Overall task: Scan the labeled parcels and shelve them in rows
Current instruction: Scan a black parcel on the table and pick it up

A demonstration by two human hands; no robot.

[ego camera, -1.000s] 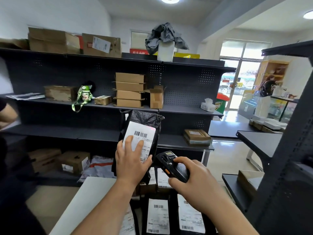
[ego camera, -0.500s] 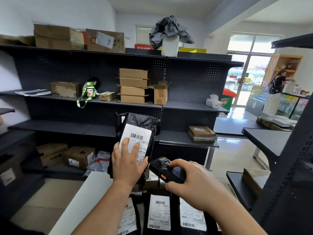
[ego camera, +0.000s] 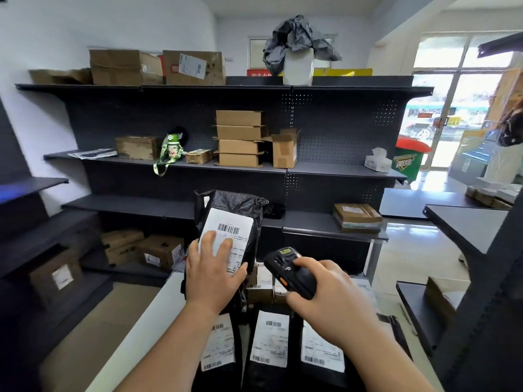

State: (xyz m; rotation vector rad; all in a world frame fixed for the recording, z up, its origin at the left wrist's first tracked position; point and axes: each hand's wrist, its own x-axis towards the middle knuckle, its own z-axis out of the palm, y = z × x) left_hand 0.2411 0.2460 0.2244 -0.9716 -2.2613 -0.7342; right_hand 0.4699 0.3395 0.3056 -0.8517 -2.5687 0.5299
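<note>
**Black parcel (ego camera: pixel 236 203) held up for scanning**
It is gripped upright above the table (ego camera: pixel 147 329) by the left hand (ego camera: pixel 212 268), the barcode (ego camera: pixel 228 229) left uncovered, so that the scanner (ego camera: pixel 287 267), clasped in the right hand (ego camera: pixel 328 298) just beside it, can be aimed there.

I read the black parcel (ego camera: pixel 235 202) as thin plastic film, glossy and heavily creased. Its label (ego camera: pixel 229 222) is white matt paper, smooth. The handheld scanner (ego camera: pixel 291 273) has a black moulded plastic shell, matt with a slight sheen. The shelving (ego camera: pixel 334 172) looks like dark grey painted metal, matt, with a perforated back panel. The stacked boxes (ego camera: pixel 239 145) are brown cardboard, dull and matt. The table (ego camera: pixel 167 306) top is white and smooth. The floor (ego camera: pixel 410 258) is pale and glossy, throwing back window light. The crumpled bag (ego camera: pixel 294 32) on the top shelf is grey plastic film, semi-gloss.
</note>
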